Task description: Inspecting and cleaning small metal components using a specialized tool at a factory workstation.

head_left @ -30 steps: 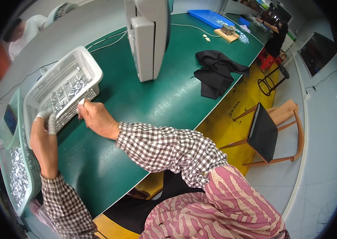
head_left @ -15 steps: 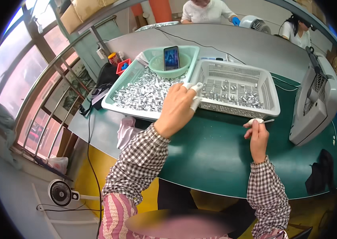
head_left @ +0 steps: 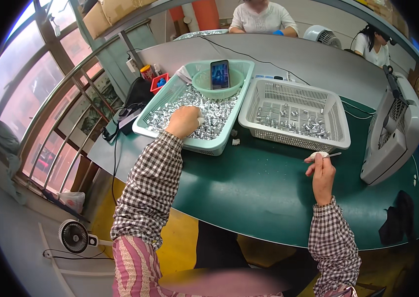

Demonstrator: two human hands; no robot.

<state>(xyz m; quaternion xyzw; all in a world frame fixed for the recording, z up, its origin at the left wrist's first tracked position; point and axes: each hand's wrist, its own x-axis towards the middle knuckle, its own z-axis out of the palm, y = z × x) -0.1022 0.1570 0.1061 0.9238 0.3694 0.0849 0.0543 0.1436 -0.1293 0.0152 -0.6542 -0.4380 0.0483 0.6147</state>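
My left hand (head_left: 185, 121) reaches into the pale green basket (head_left: 204, 144), down among a heap of small silvery metal parts (head_left: 219, 110). Its fingers look curled in; their tips are hidden, so what they grip cannot be made out. My right hand (head_left: 323, 180) is raised above the table in front of the white basket (head_left: 296, 141), closed in a pinch on a thin metal tool (head_left: 335, 154) that sticks out to the right. White wraps cover fingertips on both hands. Fewer metal parts (head_left: 313, 127) lie spread over the white basket's bottom.
A phone (head_left: 220, 74) stands in a green bowl (head_left: 204, 88) inside the green basket. A grey fan (head_left: 392, 128) stands at the right, near a black cloth (head_left: 398, 218). Behind the partition (head_left: 269, 57) are two people. White scraps (head_left: 235, 142) lie on the green table (head_left: 249, 193).
My left hand has moved left, from the gap between the baskets into the green basket's metal parts. My right hand has stayed nearly still with the tool.
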